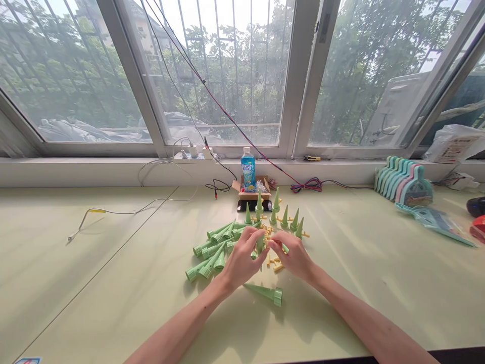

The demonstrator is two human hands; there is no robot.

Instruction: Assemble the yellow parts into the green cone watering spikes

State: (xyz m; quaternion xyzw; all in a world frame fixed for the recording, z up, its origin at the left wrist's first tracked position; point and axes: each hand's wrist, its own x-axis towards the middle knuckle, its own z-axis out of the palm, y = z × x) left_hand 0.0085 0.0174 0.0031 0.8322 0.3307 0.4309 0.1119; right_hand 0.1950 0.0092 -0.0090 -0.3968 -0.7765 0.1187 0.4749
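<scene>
My left hand [242, 257] is closed around a green plastic watering spike [259, 244], held tip down above the table. Thumb and fingers of my right hand [294, 257] pinch a small yellow valve [268, 239] against the side of that spike; the fingers partly cover it. Loose yellow valves [279, 268] lie between and under my hands. To the left is a pile of green spikes [212, 250] lying on their sides. Beyond my hands, several green spikes [285, 216] stand upright on their caps, some with yellow valves fitted. One more spike [267, 292] lies nearer to me.
On the pale green table [113, 298], a blue bottle [248, 172] stands at a small cardboard box [246, 194] behind a black phone [242, 206]. Coiled wires [308, 185] lie further back. Pastel plastic hangers [403, 182] and a packaged item [435, 222] are at the right.
</scene>
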